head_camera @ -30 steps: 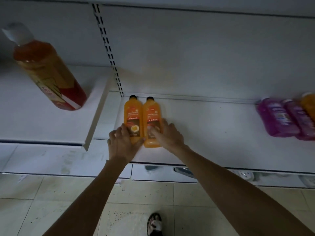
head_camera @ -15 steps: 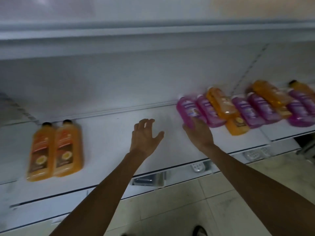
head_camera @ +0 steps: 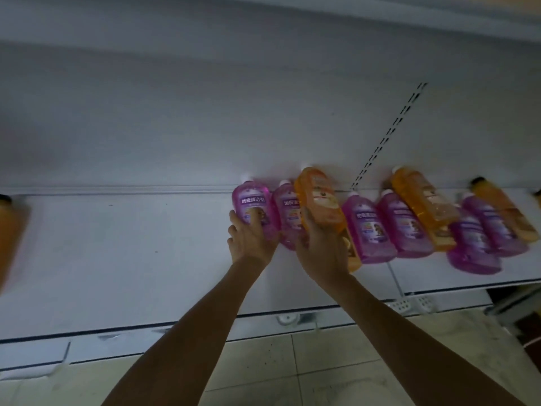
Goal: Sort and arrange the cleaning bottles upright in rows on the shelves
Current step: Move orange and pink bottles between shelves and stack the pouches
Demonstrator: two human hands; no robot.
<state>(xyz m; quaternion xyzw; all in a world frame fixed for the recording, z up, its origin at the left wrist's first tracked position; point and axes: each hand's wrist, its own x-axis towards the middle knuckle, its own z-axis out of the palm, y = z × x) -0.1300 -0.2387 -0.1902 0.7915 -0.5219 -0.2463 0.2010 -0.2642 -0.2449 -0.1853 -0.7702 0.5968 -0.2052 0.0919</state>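
On the white bottom shelf (head_camera: 131,253) stands a row of purple and orange cleaning bottles, from the middle to the right. My left hand (head_camera: 248,238) grips the leftmost purple bottle (head_camera: 253,206) low on its front. My right hand (head_camera: 320,247) holds an orange bottle (head_camera: 319,200) that leans over a second purple bottle (head_camera: 288,212). Further right stand more purple bottles (head_camera: 366,230) and another tilted orange bottle (head_camera: 424,206). An orange bottle (head_camera: 8,230) shows blurred at the far left edge.
The shelf's back panel has a slotted upright (head_camera: 389,133) behind the bottles. Below the shelf lies a tiled floor (head_camera: 292,373). A dark object (head_camera: 515,306) sits at the right beside the shelf base.
My view swung right, so the two orange bottles slid off to the left. Both hands reached forward from bare shelf to the mixed row and took hold of a purple and an orange bottle.
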